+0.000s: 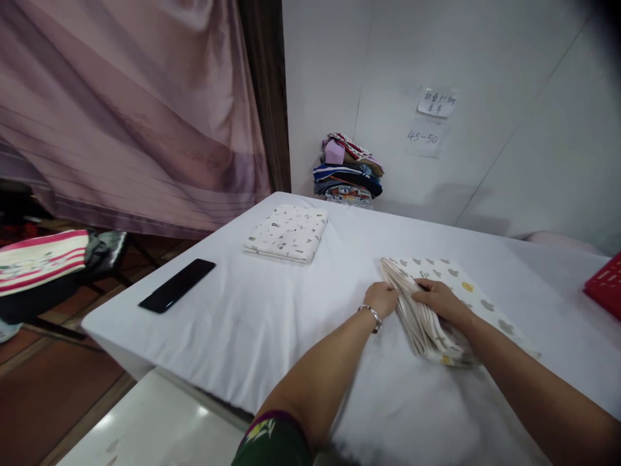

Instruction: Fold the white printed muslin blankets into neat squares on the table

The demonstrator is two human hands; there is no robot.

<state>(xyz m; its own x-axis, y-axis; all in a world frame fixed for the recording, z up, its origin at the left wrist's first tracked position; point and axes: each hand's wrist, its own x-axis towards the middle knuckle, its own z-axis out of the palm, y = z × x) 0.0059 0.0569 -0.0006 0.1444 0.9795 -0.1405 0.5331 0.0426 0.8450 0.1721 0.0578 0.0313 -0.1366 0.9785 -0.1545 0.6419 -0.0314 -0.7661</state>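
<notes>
Patterned cloth [463, 279] lies folded on the white table [272, 323], right of centre. Left hand [383, 299] is curled against its gathered fold edge — whether it pinches the layers I cannot tell. Right hand [438, 299] rests palm down on top, fingers nearly flat, gripping nothing. Bare tabletop runs left to a black phone [177, 285] near the edge and back to a second folded cloth [287, 233].

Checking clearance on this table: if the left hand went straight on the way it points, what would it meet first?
The folded patterned cloth: the left hand points toward it, and its fingertips seem to touch the cloth's layered edge, though depth is unclear.
</notes>
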